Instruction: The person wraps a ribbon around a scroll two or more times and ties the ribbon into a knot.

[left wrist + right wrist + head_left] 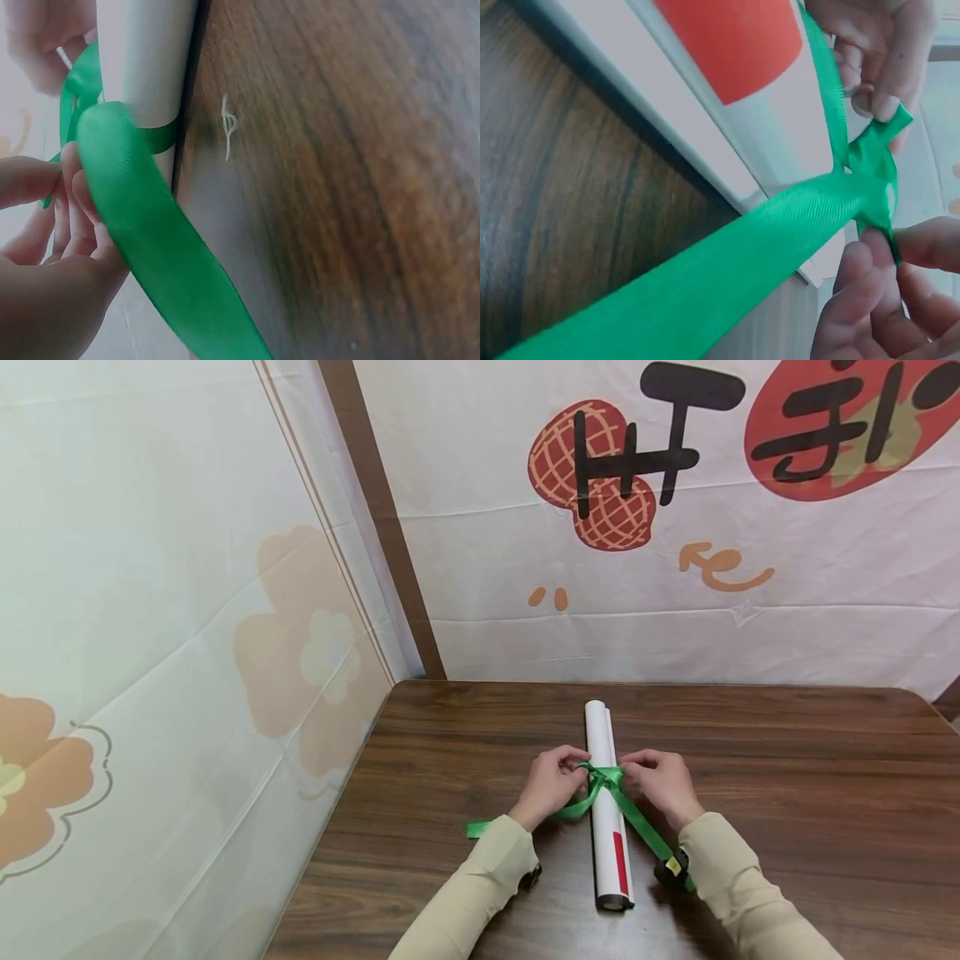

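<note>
A white roll (600, 743) with a red patch and a dark near end lies lengthwise on the table. Green ribbon (637, 822) goes around it, with a knot and loops on top and tails trailing to both sides. On the roll's left, the left hand (551, 782) pinches a piece of the ribbon between thumb and fingers. Across from it, the right hand (663, 783) pinches a ribbon loop, seen closer in the right wrist view, where the fingers (881, 285) hold its edge. A broad tail (165, 232) hangs past the left hand in the left wrist view.
The brown wood-grain table (810, 793) reaches back to a white printed cloth (487, 568). Another cloth with flower prints (150, 610) hangs along the left side. A short white thread (228, 127) lies on the tabletop near the roll.
</note>
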{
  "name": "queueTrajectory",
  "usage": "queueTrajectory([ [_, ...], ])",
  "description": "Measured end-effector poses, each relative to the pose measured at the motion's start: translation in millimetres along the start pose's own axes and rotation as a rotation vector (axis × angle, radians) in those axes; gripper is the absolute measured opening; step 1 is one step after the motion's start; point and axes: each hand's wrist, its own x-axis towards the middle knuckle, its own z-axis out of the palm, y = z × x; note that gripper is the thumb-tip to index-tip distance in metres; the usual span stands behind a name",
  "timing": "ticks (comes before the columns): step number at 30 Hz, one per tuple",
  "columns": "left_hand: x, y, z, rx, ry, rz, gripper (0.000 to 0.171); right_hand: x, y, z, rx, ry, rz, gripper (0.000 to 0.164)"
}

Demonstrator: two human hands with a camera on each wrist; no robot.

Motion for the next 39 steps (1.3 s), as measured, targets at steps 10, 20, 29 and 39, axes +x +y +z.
queueTrajectory([
  [10, -0.5, -3.7, -7.5, 0.05, -0.028, -0.056, 0.027, -2.1, 1.5, -7.1, -0.134, 0.035, 0.033, 0.028],
  [20, 0.9, -5.1, -14.2, -0.022, -0.037, -0.131, 0.029, -2.7, 0.9, -11.4, -0.31, 0.091, -0.027, 0.026],
  [29, 4.0, -8.2, -17.4, -0.065, -0.048, -0.205, 0.032, 0.4, 8.6, -14.2, -0.363, 0.129, -0.014, 0.024],
  [39, 5.3, -13.8, -24.0, -0.151, -0.068, -0.279, 0.033, 0.6, 14.6, -21.3, -0.389, 0.129, -0.006, 0.023],
])
